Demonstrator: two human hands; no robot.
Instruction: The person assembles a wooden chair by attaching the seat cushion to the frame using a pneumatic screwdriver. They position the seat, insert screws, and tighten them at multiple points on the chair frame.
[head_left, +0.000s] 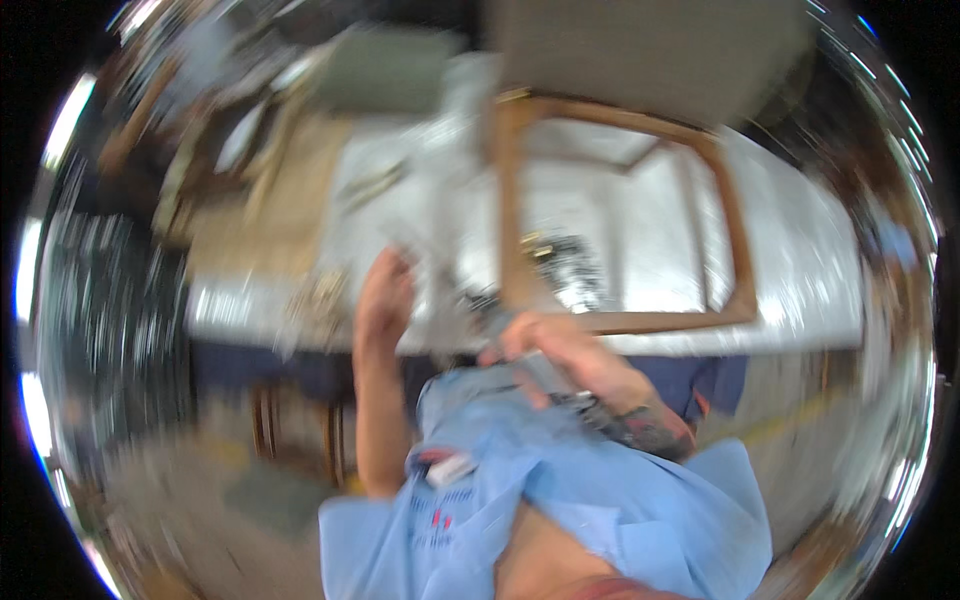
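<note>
Motion blurs the whole view. My left hand (387,295) is raised over the near edge of the covered table, its fingers closed; a thin, smeared shape shows by the fingertips, too blurred to name. My right hand (565,350) is closed round a grey, gun-shaped tool (535,372) close to my body, its dark front end pointing toward the table. Just beyond that hand lies a wooden chair frame (742,270) with a grey upholstered part (650,60) at its far side. Small dark pieces (570,270), perhaps screws, lie in a pile inside the frame.
Shiny plastic sheeting covers the table (805,270). At the left, another wooden chair with a grey pad (385,70) lies on brown cardboard (260,245). A pale, elongated item (375,185) lies between the chairs. Wooden legs (300,430) stand below the table's near edge.
</note>
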